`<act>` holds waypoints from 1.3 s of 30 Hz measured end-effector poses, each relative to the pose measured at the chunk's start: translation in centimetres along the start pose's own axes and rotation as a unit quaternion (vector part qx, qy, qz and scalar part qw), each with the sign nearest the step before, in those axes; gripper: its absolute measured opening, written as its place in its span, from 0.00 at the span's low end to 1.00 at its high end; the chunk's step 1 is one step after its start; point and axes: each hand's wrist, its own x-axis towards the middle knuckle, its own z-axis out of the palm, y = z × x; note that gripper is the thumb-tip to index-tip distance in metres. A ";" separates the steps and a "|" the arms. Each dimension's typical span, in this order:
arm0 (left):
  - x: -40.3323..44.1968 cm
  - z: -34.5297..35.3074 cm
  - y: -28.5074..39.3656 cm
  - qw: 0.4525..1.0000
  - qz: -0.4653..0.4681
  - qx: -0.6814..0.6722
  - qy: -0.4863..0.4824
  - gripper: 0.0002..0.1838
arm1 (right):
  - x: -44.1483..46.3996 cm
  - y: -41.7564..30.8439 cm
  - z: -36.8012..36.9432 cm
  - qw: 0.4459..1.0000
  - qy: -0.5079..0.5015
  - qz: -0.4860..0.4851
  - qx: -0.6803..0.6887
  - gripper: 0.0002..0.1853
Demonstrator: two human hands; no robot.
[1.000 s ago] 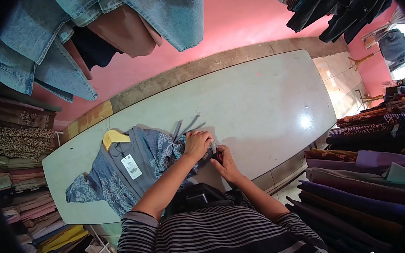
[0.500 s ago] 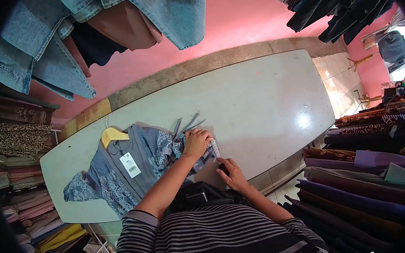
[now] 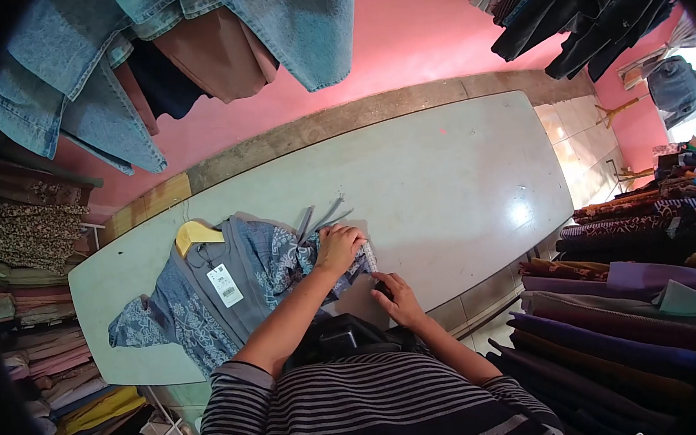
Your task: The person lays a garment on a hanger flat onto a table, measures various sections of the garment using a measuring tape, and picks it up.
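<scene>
A blue-grey patterned garment point(image 3: 195, 299) with a white tag point(image 3: 224, 285) lies on the table, a yellow hanger point(image 3: 198, 234) at its neck. My left hand point(image 3: 339, 249) is closed over the end of the garment's right-side sleeve, fingers bent at the cuff. From its fingertips a narrow pale measuring tape point(image 3: 370, 257) runs along the sleeve's edge towards my right hand point(image 3: 399, 298). That hand is curled round a small dark tape case, mostly hidden by the fingers. Thin grey ties point(image 3: 327, 215) lie just above my left hand.
The pale table point(image 3: 459, 176) stretches away to the right. Folded clothes point(image 3: 617, 311) are stacked along its right side, and more piles point(image 3: 36, 299) stand at the left. Denim garments point(image 3: 301, 33) hang above the far left edge, dark ones point(image 3: 585, 11) at the upper right.
My right hand has moved down and slightly right, away from my left hand, and a longer stretch of tape shows between them. My left hand has stayed at the sleeve end.
</scene>
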 end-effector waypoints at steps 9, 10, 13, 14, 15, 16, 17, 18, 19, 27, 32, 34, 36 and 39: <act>-2.1 -2.5 1.5 0.998 -0.002 -0.065 0.001 0.15 | 0.3 0.6 0.4 0.999 0.008 0.021 0.027 0.36; -2.9 -3.3 1.4 0.998 -0.013 -0.058 0.008 0.15 | 0.7 0.1 0.1 0.999 -0.004 0.012 0.031 0.36; -5.5 -6.2 1.1 0.992 0.081 -0.074 0.067 0.12 | 1.6 -1.6 -0.4 0.960 -0.114 -0.014 -0.257 0.34; -6.7 -7.0 0.3 0.993 0.074 -0.066 0.070 0.12 | 1.8 -1.5 -0.3 0.960 -0.119 -0.023 -0.253 0.34; -8.0 -7.9 -0.6 0.991 0.070 -0.054 0.105 0.12 | 2.0 -1.3 -0.4 0.951 -0.119 -0.023 -0.286 0.34; -9.3 -8.9 -1.4 0.987 0.067 -0.042 0.138 0.11 | 2.1 -0.9 -0.8 0.940 -0.117 -0.022 -0.320 0.34; -10.8 -10.1 -1.9 0.978 0.054 -0.021 0.199 0.10 | 2.3 0.2 -1.4 0.935 -0.085 -0.030 -0.342 0.33; -12.3 -11.0 -2.9 0.974 0.015 -0.010 0.228 0.09 | 2.5 1.6 -2.4 0.929 -0.053 -0.037 -0.365 0.33; -13.8 -11.8 -4.1 0.966 -0.025 -0.001 0.256 0.08 | 3.1 2.5 -4.1 0.932 -0.028 0.000 -0.360 0.32; -24.0 -15.4 -11.6 0.885 -0.239 0.132 0.377 0.07 | 2.9 8.4 -16.9 0.891 0.294 0.197 -0.284 0.22; -24.6 -16.7 -14.7 0.871 -0.269 0.157 0.381 0.10 | -0.3 9.0 -14.5 0.952 0.253 0.163 0.048 0.11; -23.6 -17.4 -16.9 0.872 -0.252 0.164 0.386 0.12 | -2.0 8.5 -12.3 0.969 0.214 0.124 0.005 0.09; -22.3 -18.4 -19.2 0.874 -0.233 0.169 0.391 0.14 | -3.8 9.6 -10.2 0.987 0.140 0.071 0.017 0.09; -21.4 -19.2 -22.5 0.894 -0.202 0.200 0.345 0.19 | -6.8 8.2 -7.2 0.989 0.083 0.124 0.016 0.07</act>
